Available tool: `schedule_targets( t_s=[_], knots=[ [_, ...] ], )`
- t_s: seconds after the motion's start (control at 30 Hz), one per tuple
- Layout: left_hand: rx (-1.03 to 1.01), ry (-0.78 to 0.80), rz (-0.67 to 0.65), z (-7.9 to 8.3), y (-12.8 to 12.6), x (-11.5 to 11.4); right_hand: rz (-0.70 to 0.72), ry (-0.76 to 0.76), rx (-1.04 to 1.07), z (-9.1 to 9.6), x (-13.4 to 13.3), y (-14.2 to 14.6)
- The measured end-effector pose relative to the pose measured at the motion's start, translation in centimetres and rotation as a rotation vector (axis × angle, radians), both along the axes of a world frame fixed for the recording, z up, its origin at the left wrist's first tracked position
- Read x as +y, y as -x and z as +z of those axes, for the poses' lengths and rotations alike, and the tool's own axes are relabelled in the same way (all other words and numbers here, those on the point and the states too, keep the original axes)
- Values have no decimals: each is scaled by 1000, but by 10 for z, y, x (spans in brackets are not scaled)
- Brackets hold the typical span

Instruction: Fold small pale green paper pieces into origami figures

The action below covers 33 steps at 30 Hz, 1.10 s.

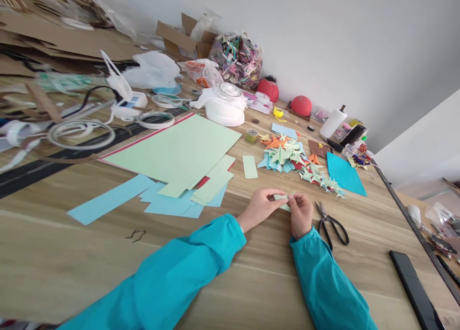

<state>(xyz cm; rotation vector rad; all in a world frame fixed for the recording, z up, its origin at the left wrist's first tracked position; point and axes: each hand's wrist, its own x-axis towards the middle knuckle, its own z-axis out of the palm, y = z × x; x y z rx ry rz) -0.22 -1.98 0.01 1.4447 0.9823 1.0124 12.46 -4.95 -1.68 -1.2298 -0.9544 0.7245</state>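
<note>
Both hands meet over the middle of the wooden table, pinching a small piece of pale green paper (283, 206) that looks partly folded. My left hand (259, 208) grips its left side between thumb and fingers. On its right side, my right hand (301, 214) is closed with thumb against fingers. Part of the paper is hidden by the fingers. Black-handled scissors (329, 223) lie just right of my right hand, blades slightly apart. Beyond the hands are a small green paper rectangle (250, 167) and a pile of folded paper shapes (285, 153) in green, orange, blue and red.
Large green sheets (179, 148) lie at left, with blue paper strips (111, 198) before them. A phone (413, 284) rests near the right edge. Farther back stand tape rolls (155, 120), a white bag (224, 107), red domed cushions (301, 106) and a white bottle (332, 123).
</note>
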Motion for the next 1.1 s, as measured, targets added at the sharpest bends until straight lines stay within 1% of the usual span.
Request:
schedule_targets(
  t_s=[0.1,0.2,0.3,0.37,0.47,0.6,0.7,0.83,1.03,1.1],
  knots=[
    [2,-8,12,-2,-1,1,8,2,2,1,-1,1],
    [-35,-9,17,-3,-1,1,36,4,49,0,-2,1],
    [-53,14,54,-1,0,1,83,12,107,-3,-2,0],
    [-53,39,81,1,1,1,105,18,90,-5,-1,-1],
    [-71,80,72,4,2,1,114,59,-44,-3,-2,-2],
    [-119,104,0,5,2,0,152,77,-294,4,-3,0],
    [-169,118,-39,5,2,-1,164,74,-377,9,-4,1],
    [-221,144,-45,3,1,-1,178,78,-353,7,-5,1],
    [-239,180,-24,0,-1,-1,198,74,-187,-1,-5,-2],
    [-239,192,-18,1,-1,-1,201,60,-163,-1,-4,-1]
  ],
)
